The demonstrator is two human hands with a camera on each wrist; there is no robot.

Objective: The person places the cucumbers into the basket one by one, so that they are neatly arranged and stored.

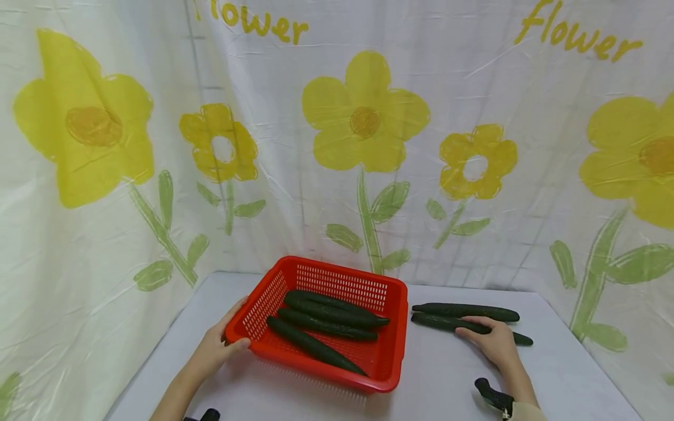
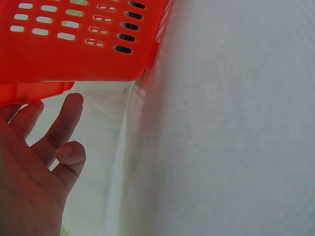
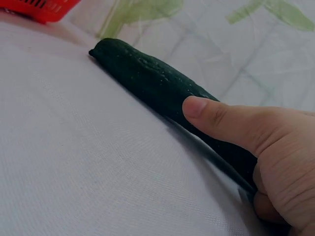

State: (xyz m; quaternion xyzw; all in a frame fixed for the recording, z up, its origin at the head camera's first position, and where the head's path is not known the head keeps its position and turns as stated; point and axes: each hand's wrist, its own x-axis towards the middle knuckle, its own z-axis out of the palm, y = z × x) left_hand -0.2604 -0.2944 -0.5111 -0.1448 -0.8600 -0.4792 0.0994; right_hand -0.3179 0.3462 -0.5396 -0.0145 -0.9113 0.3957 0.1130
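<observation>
My left hand holds the left front corner of a red plastic basket, its thumb by the front rim and its fingers along the left side. In the left wrist view some fingers touch the rim from below while others stick out loosely. Several dark green cucumbers lie inside the basket. To the right of it, my right hand grips a cucumber around its middle, thumb on the near side. The gripped cucumber lies low over the table, close alongside another cucumber behind it.
A white cloth covers the table. Behind and at both sides hangs a white curtain printed with yellow flowers, close to the table's back edge. Dark camera straps or mounts sit at the wrists.
</observation>
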